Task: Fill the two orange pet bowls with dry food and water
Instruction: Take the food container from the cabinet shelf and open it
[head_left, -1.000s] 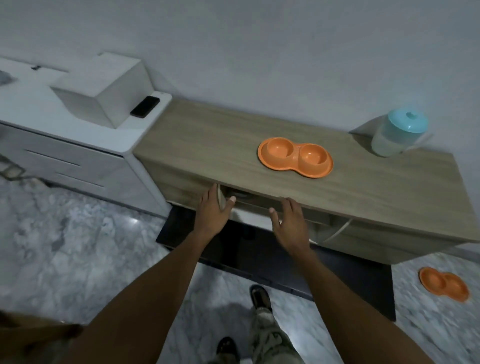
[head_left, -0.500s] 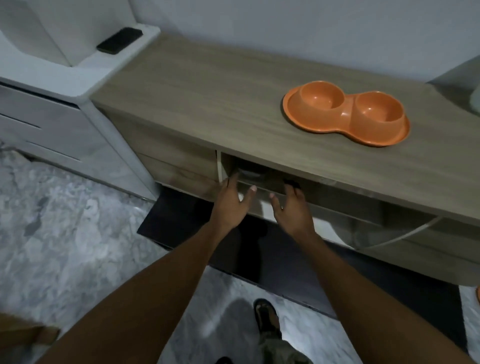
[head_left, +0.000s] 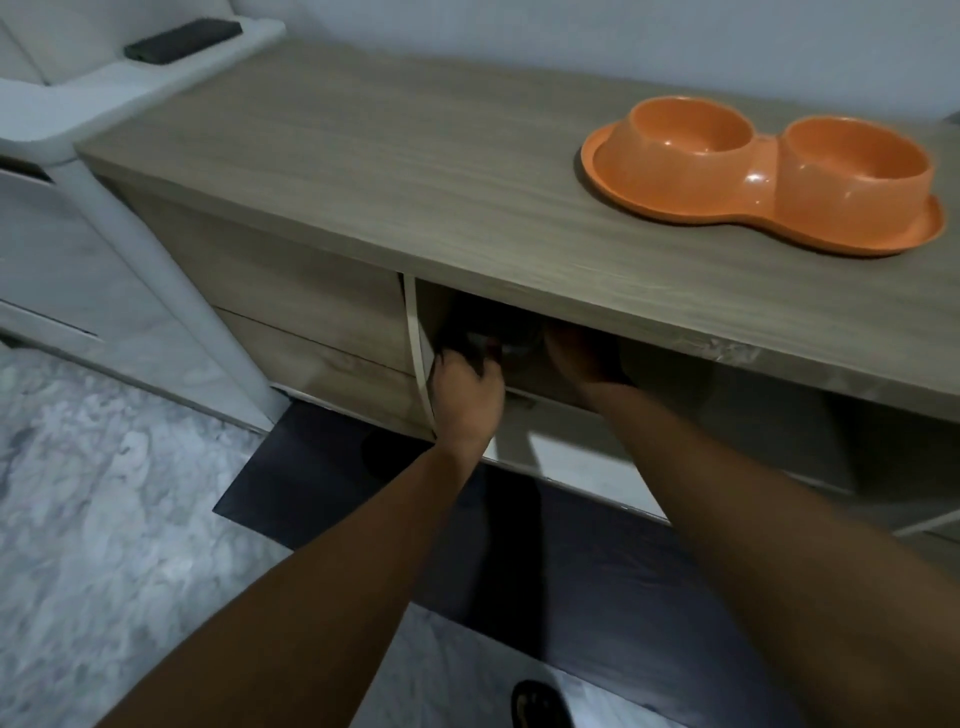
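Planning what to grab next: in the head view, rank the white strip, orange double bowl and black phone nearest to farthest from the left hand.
1. white strip: right beside the left hand, low down.
2. orange double bowl: right, on the wooden top.
3. black phone: far left, on the white unit.

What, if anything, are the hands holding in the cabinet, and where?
Cannot tell: left hand and right hand reach into the dark compartment, fingers lost in shadow.
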